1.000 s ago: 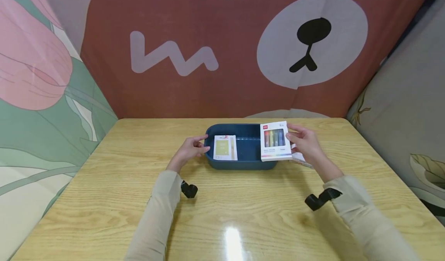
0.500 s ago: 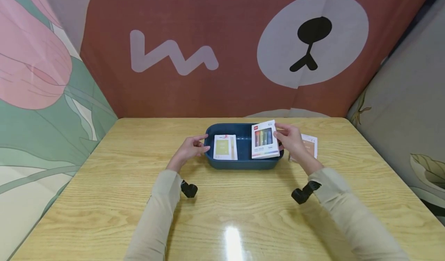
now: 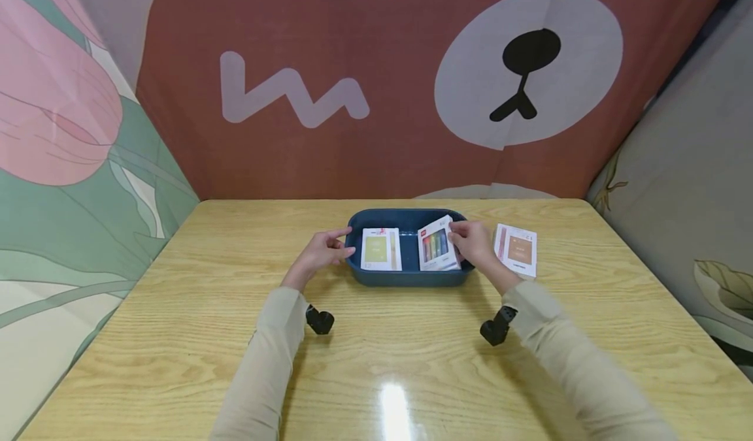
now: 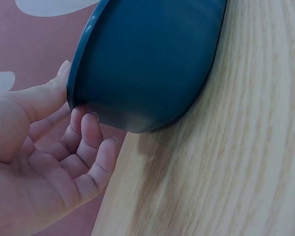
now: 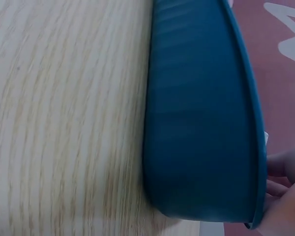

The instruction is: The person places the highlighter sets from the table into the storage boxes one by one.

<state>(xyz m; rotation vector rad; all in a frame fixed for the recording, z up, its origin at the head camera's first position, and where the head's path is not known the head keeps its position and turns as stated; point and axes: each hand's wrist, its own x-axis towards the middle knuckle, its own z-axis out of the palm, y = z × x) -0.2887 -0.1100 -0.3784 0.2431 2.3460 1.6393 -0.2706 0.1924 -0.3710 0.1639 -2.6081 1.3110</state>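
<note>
My left hand (image 3: 320, 250) pinches the left end of a dark blue plastic bin (image 3: 412, 279); in the left wrist view its thumb lies at the rim and its fingers curl underneath. Inside the bin's right half, a white box of coloured sticks (image 3: 435, 248) leans at a tilt, its front window showing red to blue colours. My right hand (image 3: 473, 244) holds that box by its upper right edge, over the bin's right rim. In the right wrist view the bin wall (image 5: 201, 123) hides nearly all of the box.
A white box with a yellow-green label (image 3: 376, 249) stands in the bin's left half. Right of the bin, a white box with an orange-brown label (image 3: 520, 250) lies on the wooden table (image 3: 353, 343). A printed cloth backdrop (image 3: 294, 160) rises behind the table's far edge.
My right hand has moved left and lowered the box of coloured sticks into the bin's right half, uncovering the orange-brown-labelled box. My left hand has stayed at the rim.
</note>
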